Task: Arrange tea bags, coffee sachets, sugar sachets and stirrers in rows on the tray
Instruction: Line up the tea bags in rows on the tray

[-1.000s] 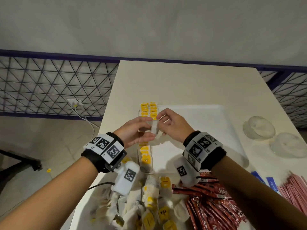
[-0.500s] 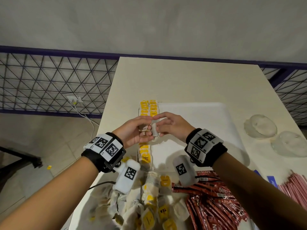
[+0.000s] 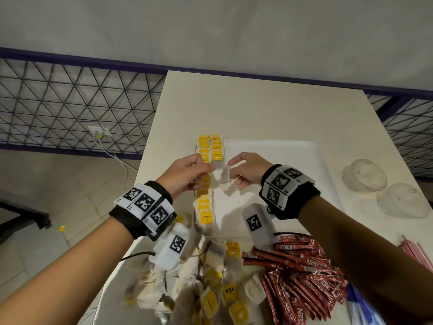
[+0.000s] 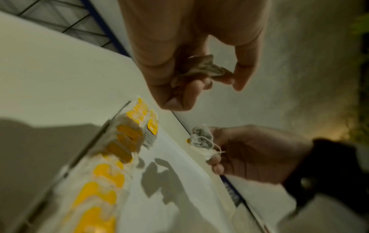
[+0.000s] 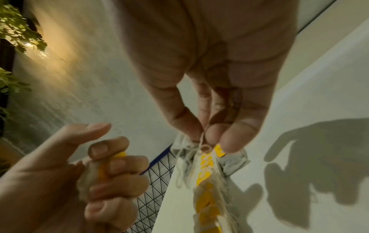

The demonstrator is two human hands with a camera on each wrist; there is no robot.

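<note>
Over the white tray (image 3: 281, 158), my right hand (image 3: 232, 175) pinches a tea bag (image 3: 225, 176) by its top and string (image 5: 202, 138), so the bag hangs just above the tray. A little to its left, my left hand (image 3: 207, 171) is curled round another crumpled tea bag (image 4: 201, 69) with a yellow tag (image 5: 103, 170). A row of yellow-tagged tea bags (image 3: 204, 184) runs along the tray's left edge. A short second row (image 3: 217, 150) starts beside it at the far end. The left hand hides part of the first row.
A loose pile of tea bags (image 3: 210, 289) lies near me, with red coffee sachets (image 3: 304, 275) to its right. Pink stirrers (image 3: 417, 252) and blue sachets (image 3: 358, 303) sit at the right edge. Two glass bowls (image 3: 363, 174) (image 3: 403, 200) stand right of the tray.
My hands were together on the tea bags above the row. They have drawn apart, the left going left and the right going right, each holding a tea bag.
</note>
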